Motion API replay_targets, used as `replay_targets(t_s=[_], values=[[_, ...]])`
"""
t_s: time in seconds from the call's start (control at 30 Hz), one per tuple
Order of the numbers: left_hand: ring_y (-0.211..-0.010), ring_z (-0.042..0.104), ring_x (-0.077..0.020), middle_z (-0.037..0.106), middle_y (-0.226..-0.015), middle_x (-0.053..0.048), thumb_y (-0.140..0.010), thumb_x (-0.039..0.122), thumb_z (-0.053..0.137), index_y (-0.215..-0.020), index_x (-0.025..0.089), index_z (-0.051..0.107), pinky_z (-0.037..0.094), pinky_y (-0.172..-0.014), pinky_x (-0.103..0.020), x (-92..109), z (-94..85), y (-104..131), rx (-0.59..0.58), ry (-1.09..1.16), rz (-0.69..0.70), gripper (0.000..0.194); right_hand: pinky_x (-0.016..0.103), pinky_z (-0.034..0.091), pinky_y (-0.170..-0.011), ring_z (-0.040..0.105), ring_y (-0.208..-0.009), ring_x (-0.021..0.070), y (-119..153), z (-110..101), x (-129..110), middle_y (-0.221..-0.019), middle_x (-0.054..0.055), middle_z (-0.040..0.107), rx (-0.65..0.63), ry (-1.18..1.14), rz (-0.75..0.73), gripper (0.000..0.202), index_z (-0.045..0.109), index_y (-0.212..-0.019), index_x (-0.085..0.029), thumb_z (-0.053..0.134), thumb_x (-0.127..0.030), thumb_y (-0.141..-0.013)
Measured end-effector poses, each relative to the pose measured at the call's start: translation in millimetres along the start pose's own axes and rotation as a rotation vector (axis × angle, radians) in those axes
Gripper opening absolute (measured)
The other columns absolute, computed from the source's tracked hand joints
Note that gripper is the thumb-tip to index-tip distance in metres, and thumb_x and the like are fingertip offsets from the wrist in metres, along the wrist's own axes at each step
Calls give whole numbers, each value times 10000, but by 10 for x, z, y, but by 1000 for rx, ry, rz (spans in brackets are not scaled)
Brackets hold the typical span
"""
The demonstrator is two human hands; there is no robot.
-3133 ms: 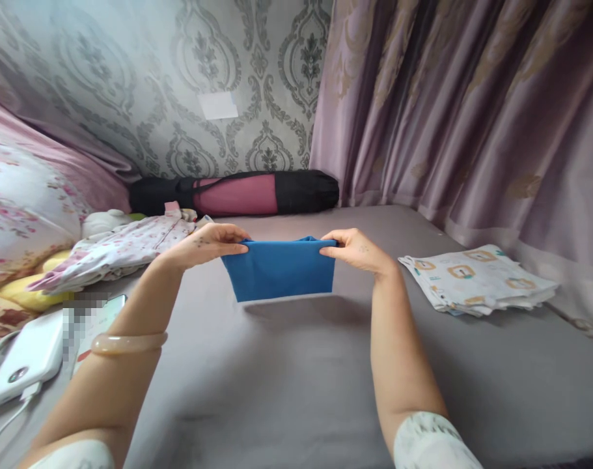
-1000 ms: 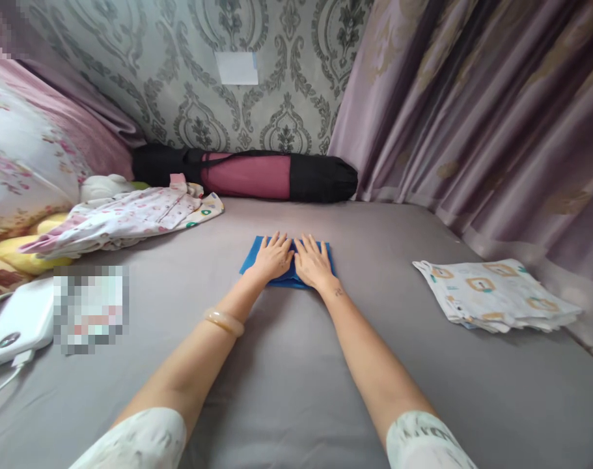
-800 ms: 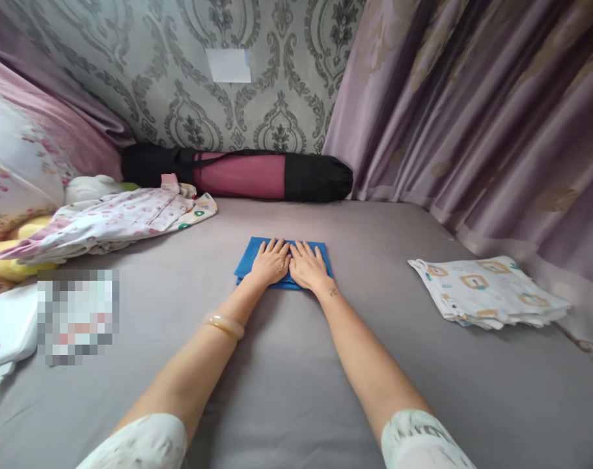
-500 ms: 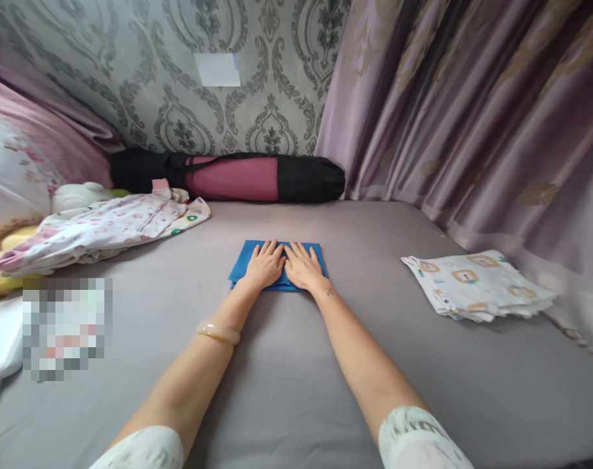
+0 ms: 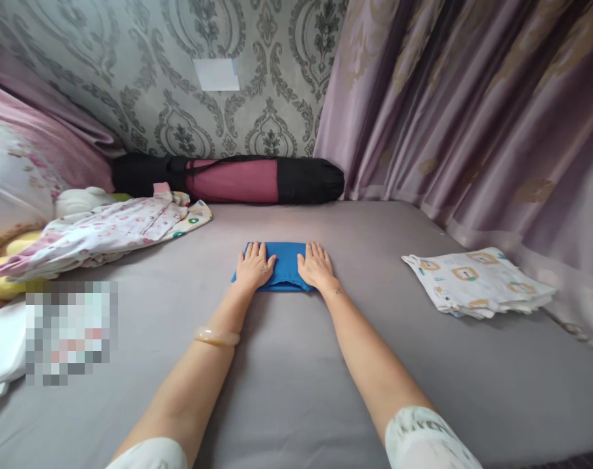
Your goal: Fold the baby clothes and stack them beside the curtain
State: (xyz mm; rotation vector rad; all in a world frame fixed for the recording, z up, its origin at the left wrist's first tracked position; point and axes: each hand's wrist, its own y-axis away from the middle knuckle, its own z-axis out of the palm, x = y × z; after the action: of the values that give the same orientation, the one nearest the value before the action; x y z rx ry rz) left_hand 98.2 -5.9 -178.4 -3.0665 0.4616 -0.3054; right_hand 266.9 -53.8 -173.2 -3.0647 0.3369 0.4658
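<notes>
A folded blue cloth lies flat in the middle of the grey sheet. My left hand rests palm down on the cloth's left edge, fingers stretched away from me and thumb pointing inward. On the right edge, my right hand lies flat in the same way, its fingers extended. The blue surface shows between the two hands, with a slightly loose, wavy layer at its near edge. Neither hand grips anything.
Folded white printed cloths lie at the right. A black and pink rolled bag lies along the wall. Printed clothing and a white object are at the left, beside a blurred-out item.
My hands have slid apart from the cloth's centre, the left one to its left edge and the right one to its right edge, uncovering its middle.
</notes>
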Motion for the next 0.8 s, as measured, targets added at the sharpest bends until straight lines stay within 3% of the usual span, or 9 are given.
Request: replay_targets(t_s=[0.2,0.47,0.57,0.67,0.8], values=[[-1464,187,-310,274,-1564,-177,-965,479,258,-1478,80,337,189,-1174,-479,-151,-76,-28,31,52,-18,655,423,83,-1184,115,-1475,252,35,-41,-18,-1593,149,189,73,30,-11,646,242,-1507,-16,170,-405,-996],[-1444,251,-316,270,-1556,-205,-951,497,297,-1462,85,348,213,-1155,-506,-220,-11,-51,-15,135,-13,658,428,152,-1169,169,-1463,256,24,-10,-8,-1583,151,226,-1,63,19,655,247,-1506,-25,182,-425,-991],[-1427,295,-314,347,-1526,-191,-958,477,281,-1421,101,410,223,-1147,-526,-295,-60,-111,14,240,-18,611,461,105,-1175,165,-1462,267,19,-58,-93,-1580,163,228,3,119,24,620,265,-1502,-34,247,-376,-985],[-1379,395,-277,464,-1457,-177,-970,414,256,-1378,103,467,292,-1133,-465,-432,-122,-188,89,399,-56,555,481,59,-1176,127,-1471,265,16,-72,-249,-1589,154,208,51,151,-34,579,290,-1500,-66,279,-318,-978],[-1327,470,-242,530,-1396,-184,-962,326,283,-1344,72,502,359,-1104,-377,-617,-165,-232,147,546,-107,509,476,84,-1175,137,-1470,261,27,9,-425,-1588,141,221,29,120,-109,580,299,-1507,-114,247,-378,-993]])
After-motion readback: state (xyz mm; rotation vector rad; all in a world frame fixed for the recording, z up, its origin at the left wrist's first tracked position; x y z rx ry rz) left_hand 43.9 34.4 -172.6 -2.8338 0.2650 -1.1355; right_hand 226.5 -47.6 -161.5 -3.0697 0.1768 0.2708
